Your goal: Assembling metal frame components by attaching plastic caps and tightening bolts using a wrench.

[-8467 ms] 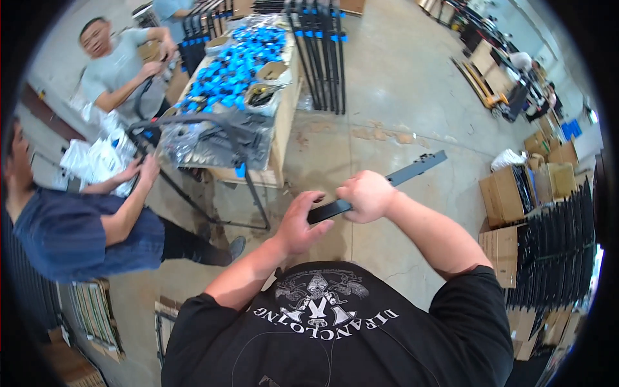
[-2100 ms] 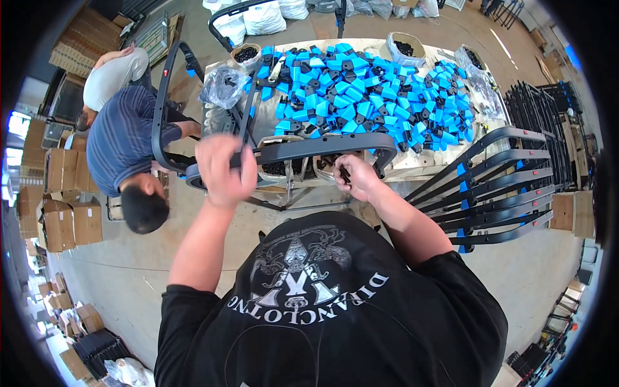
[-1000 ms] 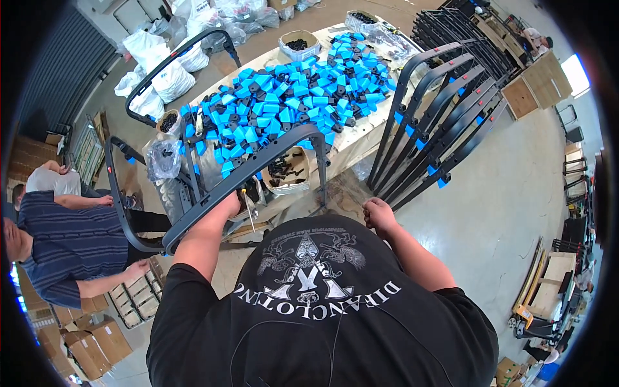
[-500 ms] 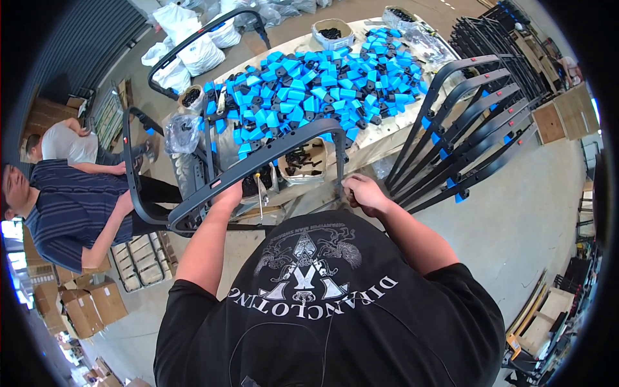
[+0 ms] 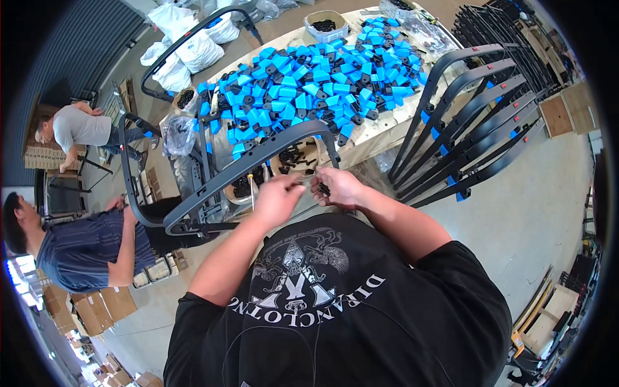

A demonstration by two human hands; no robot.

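Plainly, the counter (image 5: 377,133) is the biggest thing before us, its pale top under a heap of blue and black caps (image 5: 303,84). Across its near side runs the frame (image 5: 228,171), dark tubing rounded at the corners, its long bar slanting down toward our left and its right end dropping behind our right hand (image 5: 336,188). We judge it stiff and fairly heavy, awkward rather than fragile, with a smooth finish that may slide in the palm; we would take it by the middle of the long bar, or with 2 hands, 1 near each bend. Just past that bar is the box (image 5: 312,148), with loose dark parts (image 5: 293,157) inside. Our left hand (image 5: 278,201) has its fingers drawn close together just beside the right; we cannot tell whether it pinches anything. Our right hand is curled round a few small black pieces (image 5: 324,189). These look hard and light, unlikely to break but easy to drop, so we'd pinch each by an end.
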